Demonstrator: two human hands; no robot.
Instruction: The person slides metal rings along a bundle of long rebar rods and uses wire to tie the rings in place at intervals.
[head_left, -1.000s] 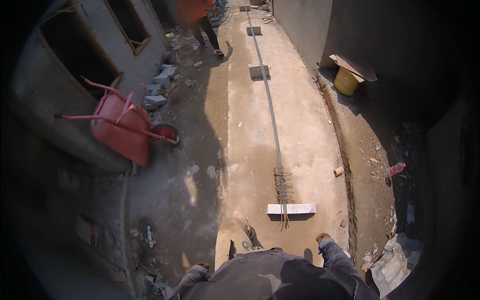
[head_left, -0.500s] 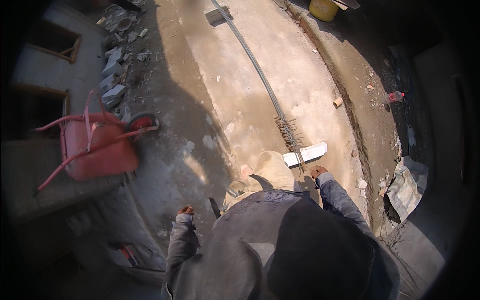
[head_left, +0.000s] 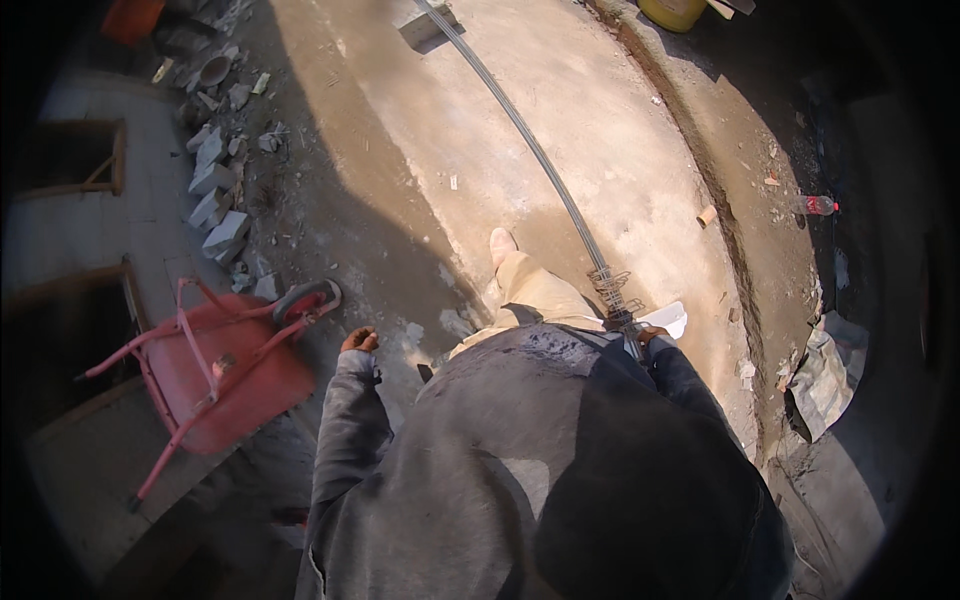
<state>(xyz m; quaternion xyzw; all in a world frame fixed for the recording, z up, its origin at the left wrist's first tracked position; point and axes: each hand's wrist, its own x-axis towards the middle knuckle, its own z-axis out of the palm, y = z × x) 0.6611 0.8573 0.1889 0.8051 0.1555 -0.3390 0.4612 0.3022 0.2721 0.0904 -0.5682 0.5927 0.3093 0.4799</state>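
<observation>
In the head view, a bundle of thin metal rods (head_left: pixel 545 165) runs down the pale concrete strip (head_left: pixel 600 140), from a grey block (head_left: pixel 425 28) at the far end to a white block (head_left: pixel 672 318) by the person's right side. Bent wire loops (head_left: pixel 612 285) sit around the rods close to their near end. The right hand (head_left: pixel 652 334) is right at that end, over the white block; its fingers are partly hidden, so I cannot tell how far they are closed, nor whether they grip the rods or only rest against them. The left hand (head_left: pixel 360 340) hangs well apart from the bundle, its fingers bent in, with nothing seen in them; how tightly they are curled is unclear.

The bundle is long and slim, so if only its near end were raised, it would probably sag or whip, and could slide off the far block. The loops look loose enough to slip along the rods or snag the sleeve, and the cut ends could scratch bare skin. A foot (head_left: pixel 502 240) stands left of the rods, where a dropped bundle might roll onto it. To the left, the tipped wheelbarrow (head_left: pixel 215 375) could trip a sideways step.
</observation>
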